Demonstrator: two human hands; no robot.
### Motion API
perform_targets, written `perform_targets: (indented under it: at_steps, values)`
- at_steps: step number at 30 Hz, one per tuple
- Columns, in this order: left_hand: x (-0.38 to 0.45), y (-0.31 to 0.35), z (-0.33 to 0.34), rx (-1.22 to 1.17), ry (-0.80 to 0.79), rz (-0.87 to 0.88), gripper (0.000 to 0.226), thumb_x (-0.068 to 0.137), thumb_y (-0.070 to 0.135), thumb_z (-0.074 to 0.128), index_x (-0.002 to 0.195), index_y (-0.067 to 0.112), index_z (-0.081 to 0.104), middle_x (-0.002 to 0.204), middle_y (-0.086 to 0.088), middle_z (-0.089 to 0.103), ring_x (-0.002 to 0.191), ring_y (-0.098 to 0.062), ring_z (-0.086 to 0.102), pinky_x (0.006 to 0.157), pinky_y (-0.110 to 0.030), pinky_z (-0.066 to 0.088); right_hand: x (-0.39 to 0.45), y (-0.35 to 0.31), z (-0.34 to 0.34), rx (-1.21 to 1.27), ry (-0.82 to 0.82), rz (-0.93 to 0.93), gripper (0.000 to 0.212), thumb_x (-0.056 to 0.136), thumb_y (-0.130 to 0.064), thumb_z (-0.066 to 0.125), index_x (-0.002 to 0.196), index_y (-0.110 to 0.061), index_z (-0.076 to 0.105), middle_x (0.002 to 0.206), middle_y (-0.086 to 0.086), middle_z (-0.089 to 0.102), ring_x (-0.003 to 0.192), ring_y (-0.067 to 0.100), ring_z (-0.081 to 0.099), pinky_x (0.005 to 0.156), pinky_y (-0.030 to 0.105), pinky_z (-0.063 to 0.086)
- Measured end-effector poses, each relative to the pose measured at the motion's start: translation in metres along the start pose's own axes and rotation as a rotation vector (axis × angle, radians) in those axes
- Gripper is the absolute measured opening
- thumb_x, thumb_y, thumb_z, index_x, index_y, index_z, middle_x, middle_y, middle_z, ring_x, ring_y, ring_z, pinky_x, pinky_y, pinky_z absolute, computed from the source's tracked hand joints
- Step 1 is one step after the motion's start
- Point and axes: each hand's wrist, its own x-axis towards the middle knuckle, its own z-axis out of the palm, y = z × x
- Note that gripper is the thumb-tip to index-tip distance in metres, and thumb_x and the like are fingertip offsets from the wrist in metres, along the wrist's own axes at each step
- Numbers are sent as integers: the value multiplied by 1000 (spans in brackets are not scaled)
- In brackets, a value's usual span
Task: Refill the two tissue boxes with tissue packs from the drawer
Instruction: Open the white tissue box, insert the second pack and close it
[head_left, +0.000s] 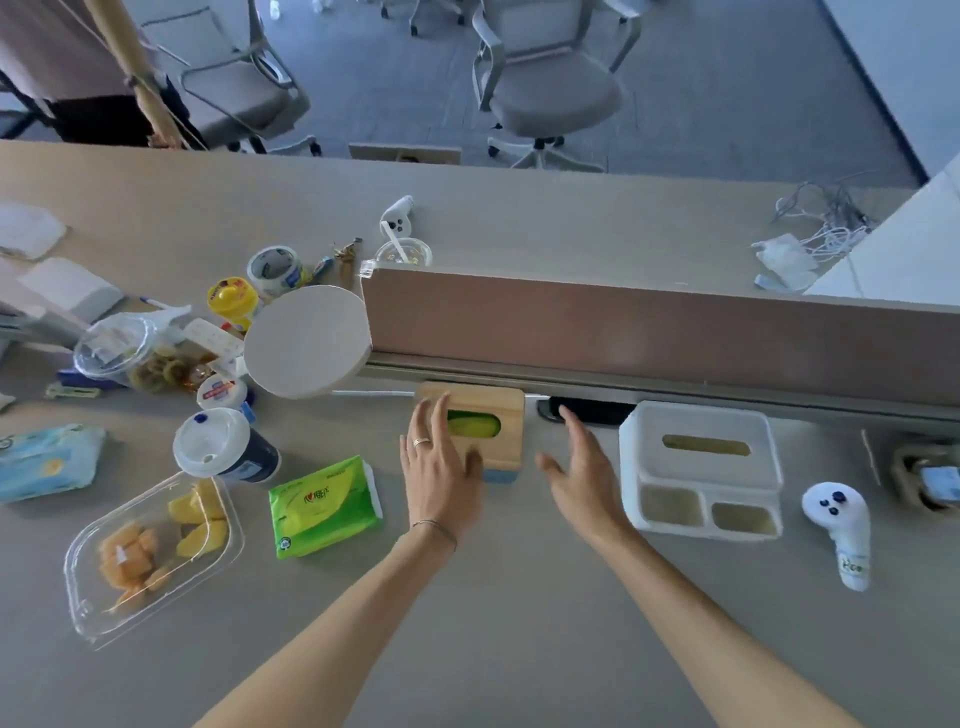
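Crowding the near left of the desk (519, 597) are a clear fruit tub (150, 551), a lidded coffee cup (223, 449) and a green tissue pack (324, 506) lying flat, long axis running away from the person. Beyond it, the left hand (441, 478) lies spread over the wooden tissue box (488, 431), green showing through its slot; the right hand (582, 473) hovers open, empty. Rightward stands the white tissue box (701, 462), slot running left-right, against the divider (649, 322)

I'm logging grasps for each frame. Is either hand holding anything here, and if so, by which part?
Nothing is held. The left hand lies open over the wooden-topped tissue box, fingers spread; the right hand hovers open beside it.
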Motion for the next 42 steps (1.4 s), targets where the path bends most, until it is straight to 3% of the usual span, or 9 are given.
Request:
perform_targets:
  at_steps: [2, 5, 9, 11, 18, 24, 27, 33, 42]
  values:
    - [-21, 19, 15, -29, -89, 59, 77, 83, 10, 65, 152, 18, 30, 156, -14, 29, 142, -36, 31, 115, -52, 32, -16, 21, -31, -45, 65, -46, 61, 90, -12, 65, 147, -18, 42, 149, 1, 48, 137, 18, 44, 112, 29, 34]
    - [-47, 55, 47, -92, -283, 84, 68, 88, 12, 57, 150, 23, 32, 156, -5, 26, 140, -28, 35, 113, -38, 36, -33, 61, -77, -79, 169, -22, 51, 84, -1, 64, 134, -13, 57, 137, 3, 58, 127, 21, 53, 108, 33, 41]
    - [-61, 102, 92, -162, -445, 53, 66, 94, 21, 57, 153, 26, 28, 151, -2, 34, 134, -23, 42, 109, -32, 36, -39, 114, -135, -130, 294, 41, 51, 81, 2, 63, 130, -13, 59, 131, 4, 61, 121, 24, 56, 102, 44, 48]
    - [-61, 125, 110, -190, -484, 0, 67, 95, 27, 56, 154, 31, 24, 151, -1, 34, 124, -23, 48, 97, -32, 42, -35, 133, -157, -124, 322, 92, 53, 82, 2, 62, 133, -13, 56, 133, 5, 58, 126, 25, 51, 105, 42, 44]
    - [-36, 170, 156, -111, -575, -45, 77, 95, 42, 57, 156, 40, 10, 149, -8, 31, 121, -30, 52, 94, -36, 46, 5, 162, -183, -8, 69, 207, 68, 93, -14, 58, 153, -23, 29, 156, 6, 34, 139, 25, 40, 109, 35, 33]
    - [-32, 174, 171, -58, -597, -103, 77, 93, 49, 58, 154, 43, 12, 146, -10, 31, 118, -33, 55, 89, -36, 46, 8, 168, -170, -25, 48, 204, 69, 91, -16, 55, 151, -34, 28, 146, 9, 39, 110, 33, 60, 94, 43, 47]
    - [-40, 172, 160, -44, -593, -110, 76, 91, 52, 60, 153, 44, 16, 145, -9, 32, 113, -33, 57, 87, -35, 45, -9, 167, -164, -39, 33, 186, 69, 91, -20, 57, 151, -35, 26, 145, 9, 40, 111, 33, 59, 94, 45, 48]
    - [-88, 145, 114, -65, -554, -75, 75, 92, 51, 60, 152, 43, 16, 144, -8, 33, 113, -30, 54, 98, -43, 50, -66, 150, -145, -42, -11, 155, 73, 89, -18, 58, 151, -38, 23, 151, 3, 33, 120, 30, 55, 95, 45, 47]
    - [-172, 86, 62, -57, -558, -105, 80, 91, 51, 61, 154, 43, 12, 144, -6, 32, 105, -21, 48, 92, -33, 44, -155, 137, -104, -75, -121, 85, 85, 85, -20, 62, 153, -38, 14, 152, 3, 32, 131, 26, 47, 99, 43, 45]
